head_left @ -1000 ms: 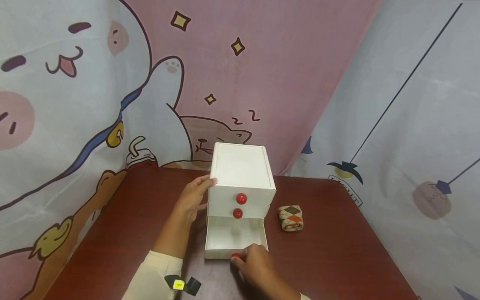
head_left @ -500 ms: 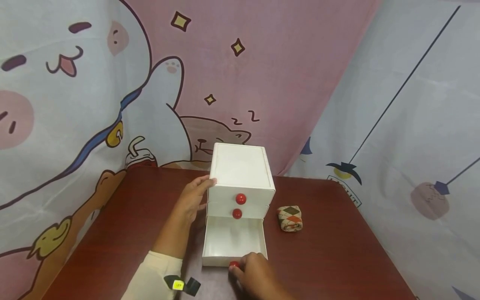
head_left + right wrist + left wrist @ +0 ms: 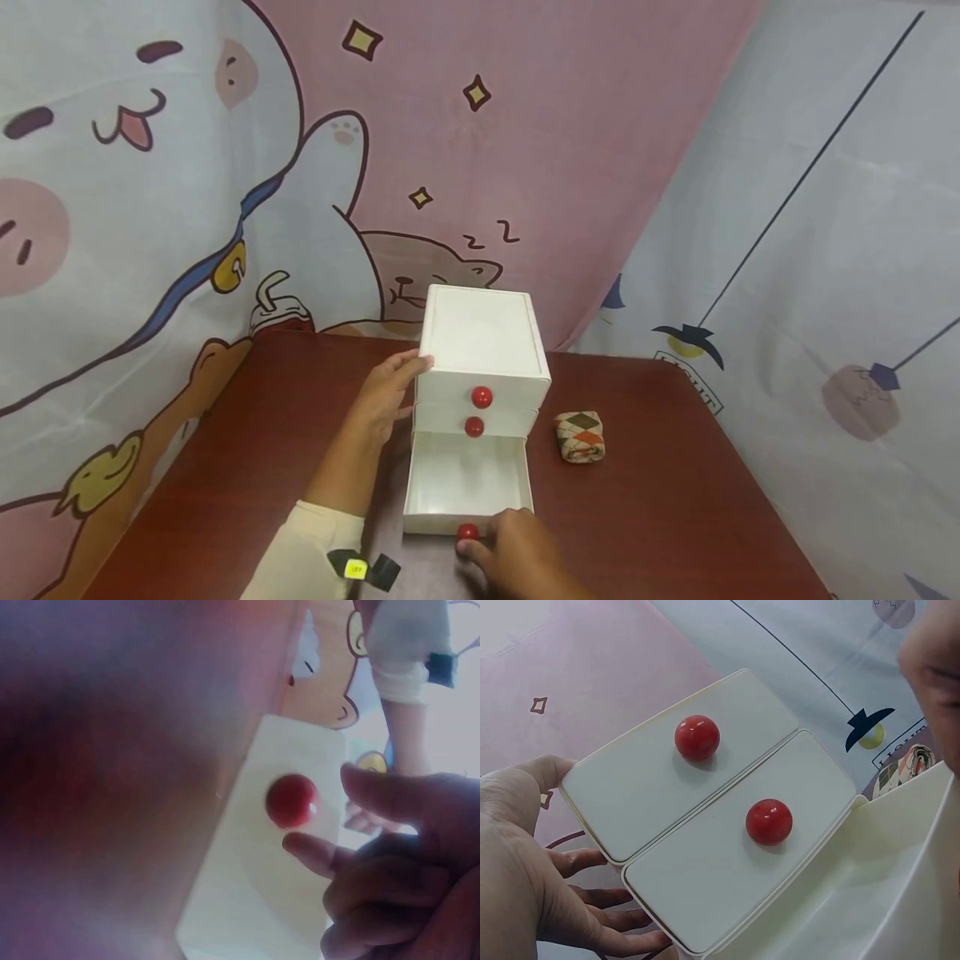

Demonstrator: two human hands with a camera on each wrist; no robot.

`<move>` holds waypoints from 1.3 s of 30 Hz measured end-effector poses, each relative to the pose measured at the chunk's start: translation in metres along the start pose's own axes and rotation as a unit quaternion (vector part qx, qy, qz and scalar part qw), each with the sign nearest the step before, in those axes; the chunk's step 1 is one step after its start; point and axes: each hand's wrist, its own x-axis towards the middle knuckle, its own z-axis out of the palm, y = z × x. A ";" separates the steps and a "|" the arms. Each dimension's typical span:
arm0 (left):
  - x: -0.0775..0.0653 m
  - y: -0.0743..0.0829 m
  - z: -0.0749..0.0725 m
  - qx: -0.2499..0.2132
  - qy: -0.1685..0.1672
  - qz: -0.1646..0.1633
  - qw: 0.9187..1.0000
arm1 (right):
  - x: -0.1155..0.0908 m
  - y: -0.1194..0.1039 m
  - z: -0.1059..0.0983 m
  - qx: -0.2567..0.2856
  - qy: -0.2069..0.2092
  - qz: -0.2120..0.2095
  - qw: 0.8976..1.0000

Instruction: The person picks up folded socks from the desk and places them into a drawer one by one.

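Observation:
A white cabinet of stacked small drawers (image 3: 483, 333) stands on the table, each drawer front bearing a round red knob. The bottom drawer (image 3: 468, 475) is pulled out, and its visible inside holds nothing. My left hand (image 3: 386, 396) rests against the cabinet's left side, thumb at the upper front edge; its fingers spread along the side in the left wrist view. My right hand (image 3: 517, 546) is at the bottom drawer's red knob (image 3: 292, 801). In the right wrist view its thumb and index finger stand apart beside the knob, not pinching it; the other fingers are bent.
A rolled argyle-patterned cloth bundle (image 3: 580, 437) lies on the dark red-brown table (image 3: 660, 500), right of the cabinet. Printed curtains (image 3: 570, 150) with cartoon figures hang behind and beside the table. A small black device with a yellow label (image 3: 356, 569) sits on the left sleeve.
The bottom drawer has slid farther out toward me, with my right hand moving at its knob. The right fingers have since loosened from the knob. My left hand stays in place.

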 end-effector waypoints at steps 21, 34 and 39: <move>0.001 -0.005 -0.001 0.008 0.003 0.004 1.000 | 0.009 0.020 -0.067 -0.056 0.170 0.073 0.981; 0.002 -0.003 -0.001 0.016 0.008 0.004 1.000 | 0.038 0.061 -0.077 -0.074 0.213 0.121 0.967; 0.003 -0.002 -0.001 0.018 0.008 0.006 1.000 | 0.047 0.073 -0.083 -0.055 0.220 0.129 0.965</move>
